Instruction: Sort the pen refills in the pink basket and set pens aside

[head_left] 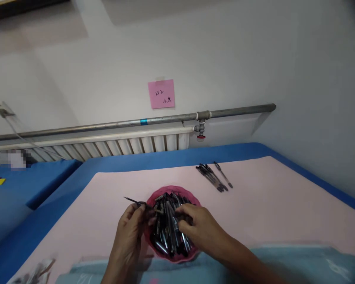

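My left hand (128,227) is closed at the left side of a pink scalloped bowl (197,201). Between its thumb and fingers it pinches a thin dark pen refill (130,200), whose pointed end sticks out to the left. Loose dark and clear pen parts (167,227) fill the bowl. Over the bowl's right side is my right hand (199,225), its fingers curled down among the parts. What those fingertips grip is hidden and blurred.
Several pens (211,179) lie grouped on the pink sheet (115,189) beyond the bowl. A light blue cloth (296,260) runs along the near edge. Clear plastic pieces (35,274) are at the lower left. A radiator (130,146) and pipe stand behind the blue table edge.
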Demonstrator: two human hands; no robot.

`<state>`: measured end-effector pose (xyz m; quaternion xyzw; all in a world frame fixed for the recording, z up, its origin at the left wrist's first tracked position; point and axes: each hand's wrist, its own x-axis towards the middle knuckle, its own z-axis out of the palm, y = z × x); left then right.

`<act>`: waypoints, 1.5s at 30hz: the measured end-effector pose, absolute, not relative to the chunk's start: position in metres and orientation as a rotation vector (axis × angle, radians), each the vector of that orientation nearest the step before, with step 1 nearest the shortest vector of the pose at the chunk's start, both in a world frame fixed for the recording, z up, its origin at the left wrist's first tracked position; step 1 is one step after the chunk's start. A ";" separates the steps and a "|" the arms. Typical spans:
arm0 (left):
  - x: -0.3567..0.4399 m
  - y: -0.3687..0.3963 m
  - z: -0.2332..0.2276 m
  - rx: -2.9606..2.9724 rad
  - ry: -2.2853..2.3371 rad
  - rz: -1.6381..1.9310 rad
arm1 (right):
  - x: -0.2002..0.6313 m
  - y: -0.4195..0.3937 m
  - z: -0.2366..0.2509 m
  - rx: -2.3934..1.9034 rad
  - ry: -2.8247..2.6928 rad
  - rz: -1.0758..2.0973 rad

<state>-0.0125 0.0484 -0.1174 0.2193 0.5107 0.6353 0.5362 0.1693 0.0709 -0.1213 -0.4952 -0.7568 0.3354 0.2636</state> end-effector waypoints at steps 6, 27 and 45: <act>-0.022 0.050 -0.114 0.451 1.158 1.624 | 0.170 0.069 -0.120 -1.170 -2.161 0.962; -0.018 0.048 -0.118 0.604 1.222 1.565 | 0.169 0.068 -0.123 -1.163 -2.376 0.691; -0.019 0.047 -0.118 0.662 1.245 1.554 | 0.169 0.067 -0.124 -1.184 -2.399 0.640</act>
